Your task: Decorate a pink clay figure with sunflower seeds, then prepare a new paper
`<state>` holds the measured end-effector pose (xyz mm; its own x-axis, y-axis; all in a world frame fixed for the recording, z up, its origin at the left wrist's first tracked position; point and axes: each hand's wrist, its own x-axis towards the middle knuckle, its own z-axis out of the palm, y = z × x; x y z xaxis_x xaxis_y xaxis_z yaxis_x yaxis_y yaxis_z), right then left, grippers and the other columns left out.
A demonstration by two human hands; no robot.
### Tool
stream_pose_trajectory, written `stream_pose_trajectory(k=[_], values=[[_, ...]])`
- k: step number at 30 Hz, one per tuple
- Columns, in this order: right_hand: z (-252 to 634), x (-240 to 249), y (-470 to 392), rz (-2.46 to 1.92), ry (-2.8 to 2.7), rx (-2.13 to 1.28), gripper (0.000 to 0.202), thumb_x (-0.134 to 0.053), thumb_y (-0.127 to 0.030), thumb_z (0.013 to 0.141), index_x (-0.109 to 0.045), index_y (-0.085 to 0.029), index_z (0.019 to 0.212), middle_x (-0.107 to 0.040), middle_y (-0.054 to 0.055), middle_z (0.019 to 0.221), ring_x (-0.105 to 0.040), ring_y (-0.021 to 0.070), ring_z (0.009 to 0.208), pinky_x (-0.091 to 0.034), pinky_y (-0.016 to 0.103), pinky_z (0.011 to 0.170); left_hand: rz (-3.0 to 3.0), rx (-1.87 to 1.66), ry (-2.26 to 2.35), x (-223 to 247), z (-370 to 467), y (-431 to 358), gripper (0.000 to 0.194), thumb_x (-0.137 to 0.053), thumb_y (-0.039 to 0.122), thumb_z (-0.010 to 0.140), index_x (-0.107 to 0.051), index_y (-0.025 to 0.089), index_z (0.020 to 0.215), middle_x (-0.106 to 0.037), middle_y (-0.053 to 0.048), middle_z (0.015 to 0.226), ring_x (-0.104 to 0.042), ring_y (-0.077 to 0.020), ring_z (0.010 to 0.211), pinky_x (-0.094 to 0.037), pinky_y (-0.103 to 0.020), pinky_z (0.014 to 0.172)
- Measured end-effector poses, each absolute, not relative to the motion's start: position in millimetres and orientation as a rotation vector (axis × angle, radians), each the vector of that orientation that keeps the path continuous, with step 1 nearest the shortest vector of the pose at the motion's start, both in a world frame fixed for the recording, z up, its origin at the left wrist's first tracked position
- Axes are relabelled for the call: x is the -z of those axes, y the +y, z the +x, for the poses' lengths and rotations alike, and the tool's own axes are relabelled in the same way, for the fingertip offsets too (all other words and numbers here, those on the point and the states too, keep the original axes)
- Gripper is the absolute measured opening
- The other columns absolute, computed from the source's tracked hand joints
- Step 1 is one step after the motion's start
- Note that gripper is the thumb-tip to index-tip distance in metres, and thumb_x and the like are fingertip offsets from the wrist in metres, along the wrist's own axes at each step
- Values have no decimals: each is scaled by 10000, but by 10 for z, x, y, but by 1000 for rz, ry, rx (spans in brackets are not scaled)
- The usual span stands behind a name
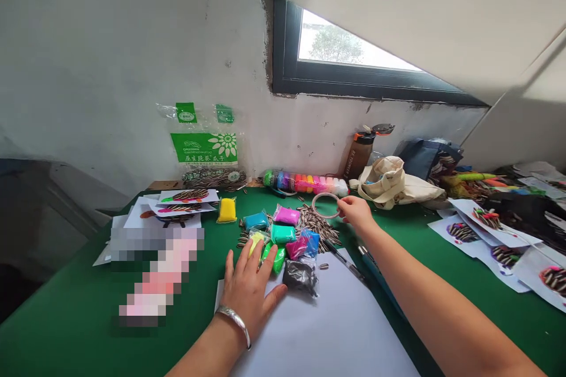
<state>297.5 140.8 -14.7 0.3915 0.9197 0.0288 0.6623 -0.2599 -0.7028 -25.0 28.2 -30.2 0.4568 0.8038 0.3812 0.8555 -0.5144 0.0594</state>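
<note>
My right hand (pixel 351 215) pinches the edge of a thin round ring (pixel 326 205), a tape roll by its look, above a pile of striped sunflower seeds (pixel 316 222). My left hand (pixel 251 283), with a silver bangle at the wrist, lies palm down with fingers spread at the near side of several small clay packets. Its fingertips touch or cover the pale yellow packet (pixel 257 240) and reach beside the green one (pixel 275 259). A black packet (pixel 300 277) rests on white paper (pixel 322 330) close to the left thumb. A dark pen (pixel 345 262) lies across the paper's upper edge.
Seed pictures on paper lie at left (pixel 188 195) and right (pixel 462 231). A yellow packet (pixel 227 210) sits apart. Along the wall stand a seed bag (pixel 206 150), a row of colored clay (pixel 309 182), a brown bottle (pixel 358 156) and a cloth bag (pixel 389 182).
</note>
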Motion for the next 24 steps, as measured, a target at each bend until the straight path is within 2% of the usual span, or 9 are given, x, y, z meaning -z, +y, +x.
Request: stream_pose_trajectory(k=[3,6,9,11,14,16,20,24], values=[[3170,182,1364,-2059,-1264,-516,334,-562,-335,913,-539,-167,1201,-567,79,1195,-597,198,989,-520,407,827,-2561,546,-1465,288,-246,282,569,-549,449,859,-441,256,1383,-459,-131,1419,-322,-362,1336,-201,-658,1042],[3281,145,1302,-2091,-1248,-399,285,-534,-304,913,-590,-146,1144,-596,123,1156,-587,252,1023,-488,440,856,-2558,538,-1474,283,-242,281,572,-552,450,857,-441,256,1383,-463,-133,1416,-328,-361,1331,-208,-658,1038],[3224,99,1257,-2062,-1310,-243,359,-462,-250,900,-560,-138,1227,-545,193,1262,-462,344,1205,-378,505,957,-2556,534,-1476,283,-241,281,574,-556,452,853,-444,257,1382,-464,-134,1416,-327,-358,1333,-201,-653,1044],[3070,92,1279,-1977,-1447,-213,425,-441,-257,893,-507,-157,1301,-486,163,1358,-378,322,1290,-321,476,1020,-2563,529,-1478,281,-241,281,576,-551,458,856,-439,259,1385,-458,-133,1420,-322,-358,1336,-201,-653,1043],[2748,121,1422,-1796,-1755,-364,338,-489,-334,873,-647,-203,1142,-605,75,1251,-476,242,1224,-334,348,1044,-2576,522,-1485,274,-241,280,578,-539,465,864,-427,259,1392,-453,-132,1424,-315,-364,1338,-210,-666,1029],[2553,149,1561,-1700,-1876,-456,357,-484,-354,881,-645,-210,1165,-575,47,1308,-450,208,1262,-300,308,1078,-2578,521,-1484,277,-244,281,578,-534,465,868,-424,253,1394,-451,-137,1424,-316,-369,1336,-218,-674,1018],[2281,179,1762,-1593,-1952,-635,425,-459,-344,898,-589,-154,1256,-489,88,1401,-372,224,1338,-233,364,1125,-2553,533,-1484,299,-252,290,583,-545,458,862,-425,254,1394,-452,-130,1424,-325,-364,1331,-218,-659,1031],[2049,140,1726,-1412,-1955,-869,470,-414,-462,920,-596,-186,1255,-545,60,1353,-473,214,1267,-300,366,1098,-2549,494,-1514,295,-238,303,579,-550,449,857,-432,256,1389,-449,-125,1428,-323,-361,1333,-228,-651,1030]])
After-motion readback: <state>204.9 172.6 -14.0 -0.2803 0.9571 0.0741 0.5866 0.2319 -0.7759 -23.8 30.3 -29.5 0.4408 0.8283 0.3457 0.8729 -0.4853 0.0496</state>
